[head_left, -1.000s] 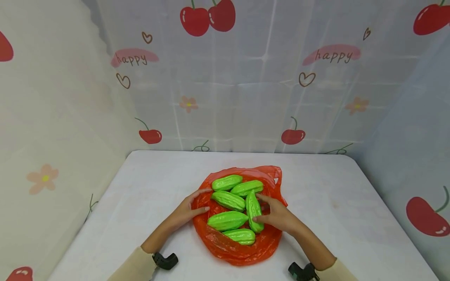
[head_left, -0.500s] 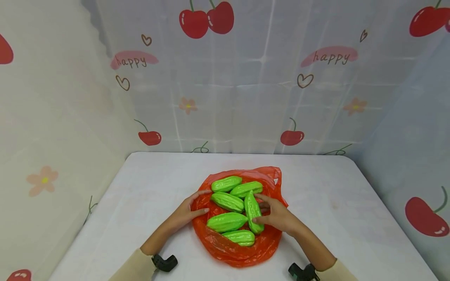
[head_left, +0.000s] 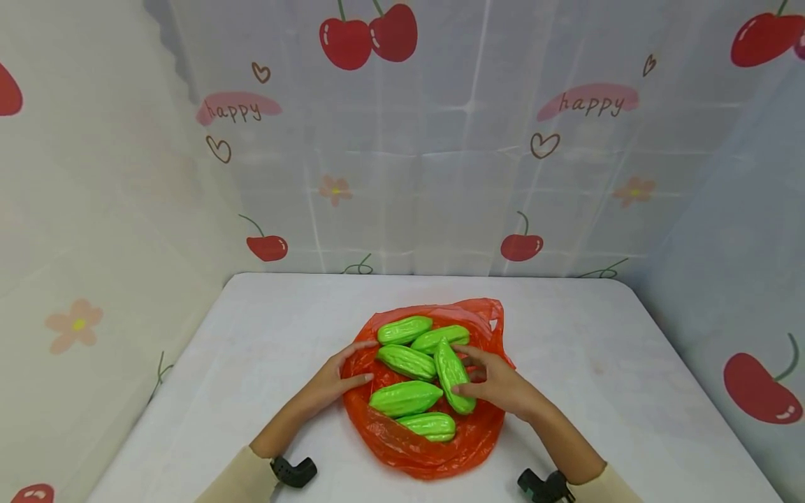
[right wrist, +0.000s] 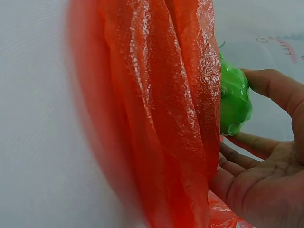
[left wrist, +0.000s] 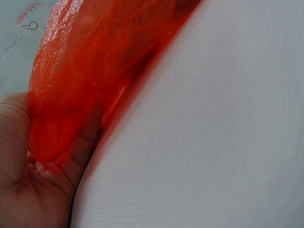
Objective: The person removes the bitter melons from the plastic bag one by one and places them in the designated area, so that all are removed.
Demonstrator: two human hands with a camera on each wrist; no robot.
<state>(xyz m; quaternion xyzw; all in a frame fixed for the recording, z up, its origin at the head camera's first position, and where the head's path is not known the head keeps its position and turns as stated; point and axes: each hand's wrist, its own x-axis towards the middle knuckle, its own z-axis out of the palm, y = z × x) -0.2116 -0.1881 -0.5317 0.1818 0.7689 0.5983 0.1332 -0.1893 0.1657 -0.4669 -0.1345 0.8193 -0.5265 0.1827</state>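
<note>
- Right hand (head_left: 497,381): thumb and fingers pinched round one green gourd (head_left: 451,374); lower fingers lay against the bag in the right wrist view.
- Held gourd sat just left of that palm, within the bag's mouth, its far tip slanting left.
- Left hand (head_left: 330,381): thumb and fingers spread apart, touching the near side of the bag; firmness of hold could not be told.
- Between the hands: red plastic bag (head_left: 434,461), mouth wide, wrinkled, translucent.
- Left of the right hand, in the bag: five other gourds (head_left: 405,398); two ahead of its fingertips, two across toward the left hand, one nearer the body, partly under the bag's front edge.
- Below both hands: white table (head_left: 578,342).
- Behind each hand: black wrist device (head_left: 294,472), beige sleeve (head_left: 242,478).
- Well beyond the hands: cherry-print curtain (head_left: 428,209).
</note>
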